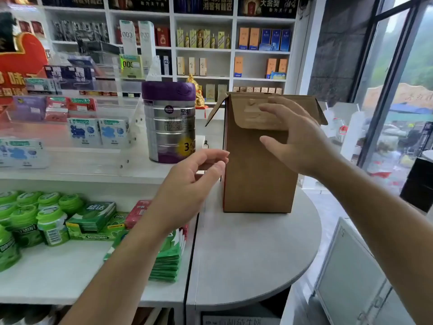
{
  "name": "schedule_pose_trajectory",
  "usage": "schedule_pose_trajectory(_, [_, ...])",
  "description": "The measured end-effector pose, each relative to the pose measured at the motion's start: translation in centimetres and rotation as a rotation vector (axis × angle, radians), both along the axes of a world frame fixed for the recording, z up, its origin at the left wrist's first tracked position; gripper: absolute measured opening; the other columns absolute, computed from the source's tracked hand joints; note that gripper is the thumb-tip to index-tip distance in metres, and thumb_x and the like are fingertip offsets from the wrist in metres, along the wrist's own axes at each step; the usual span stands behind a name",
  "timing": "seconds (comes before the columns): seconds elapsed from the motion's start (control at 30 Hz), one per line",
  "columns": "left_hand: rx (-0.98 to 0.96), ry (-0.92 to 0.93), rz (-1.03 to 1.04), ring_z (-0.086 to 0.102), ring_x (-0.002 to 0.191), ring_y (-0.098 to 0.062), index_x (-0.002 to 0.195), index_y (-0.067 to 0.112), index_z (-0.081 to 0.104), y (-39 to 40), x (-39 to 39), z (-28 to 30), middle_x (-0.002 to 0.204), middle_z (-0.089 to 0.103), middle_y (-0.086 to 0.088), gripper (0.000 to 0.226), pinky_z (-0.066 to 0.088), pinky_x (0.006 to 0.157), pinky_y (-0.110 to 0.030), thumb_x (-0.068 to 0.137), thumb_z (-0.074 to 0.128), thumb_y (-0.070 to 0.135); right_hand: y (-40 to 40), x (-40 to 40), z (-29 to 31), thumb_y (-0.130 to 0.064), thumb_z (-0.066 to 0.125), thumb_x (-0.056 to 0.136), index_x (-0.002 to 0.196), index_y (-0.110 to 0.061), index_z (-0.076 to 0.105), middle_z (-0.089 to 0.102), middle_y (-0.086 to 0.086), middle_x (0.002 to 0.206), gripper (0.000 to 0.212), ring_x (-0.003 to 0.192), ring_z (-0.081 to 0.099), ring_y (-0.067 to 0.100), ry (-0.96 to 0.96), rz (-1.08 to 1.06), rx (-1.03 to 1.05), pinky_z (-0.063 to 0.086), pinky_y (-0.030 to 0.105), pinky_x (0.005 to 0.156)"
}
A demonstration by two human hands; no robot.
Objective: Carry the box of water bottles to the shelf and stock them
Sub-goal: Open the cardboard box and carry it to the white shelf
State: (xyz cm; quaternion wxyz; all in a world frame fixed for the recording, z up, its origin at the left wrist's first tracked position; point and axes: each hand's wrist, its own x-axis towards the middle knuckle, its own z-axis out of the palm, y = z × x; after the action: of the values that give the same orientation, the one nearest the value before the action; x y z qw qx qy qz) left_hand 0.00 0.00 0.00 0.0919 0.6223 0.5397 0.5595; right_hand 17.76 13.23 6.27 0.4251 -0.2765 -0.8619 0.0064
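Observation:
A tall brown cardboard box (255, 174) stands upright on the round grey counter (246, 259), its top flaps open; what is inside is hidden. My left hand (194, 181) hovers just left of the box's near edge, fingers spread, fingertips close to the corner. My right hand (295, 139) is in front of the box's upper right part, fingers apart, holding nothing. Whether either hand touches the cardboard I cannot tell.
A silver and purple milk powder tin (169, 123) stands left of the box. Green gum bottles (35, 219) and gum packs (93, 219) fill the white counter at left. Wall shelves (203, 50) with boxed goods are behind. A glass window (398, 102) is at right.

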Motion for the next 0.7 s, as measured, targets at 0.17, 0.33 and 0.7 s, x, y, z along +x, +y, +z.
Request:
schedule_pose_trajectory(0.17, [-0.027,-0.031,-0.031,0.063,0.108,-0.004,0.119,0.032,0.062,0.8,-0.1,0.0,0.112,0.069,0.013,0.034,0.052,0.091,-0.022,0.089,0.047,0.038,3.0,-3.0,1.0,-0.028,0.069,0.091,0.157,-0.021,0.022,0.019,0.006,0.167,0.081,0.156,0.005,0.028,-0.216,-0.181,0.106,0.003,0.05,0.126])
schedule_pose_trajectory(0.33, [-0.071,-0.047,-0.033,0.063,0.108,-0.005,0.119,0.031,0.063,2.5,-0.5,-0.5,0.113,0.068,0.012,0.028,0.054,0.094,-0.029,0.095,0.05,0.034,6.0,-4.5,1.1,-0.032,0.072,0.088,0.154,-0.013,0.026,0.031,0.012,0.159,0.083,0.15,0.02,0.035,-0.257,-0.271,0.16,0.012,0.057,0.124])
schedule_pose_trajectory(0.7, [-0.395,-0.119,-0.059,0.057,0.115,-0.011,0.132,0.026,0.054,7.3,-0.1,-2.9,0.123,0.06,0.006,0.036,0.051,0.1,-0.035,0.098,0.047,0.038,7.8,-4.1,2.6,-0.079,0.062,0.059,0.158,-0.02,0.002,0.025,0.017,0.145,0.13,0.14,0.017,0.042,-0.405,-0.299,0.1,0.01,0.055,0.123])
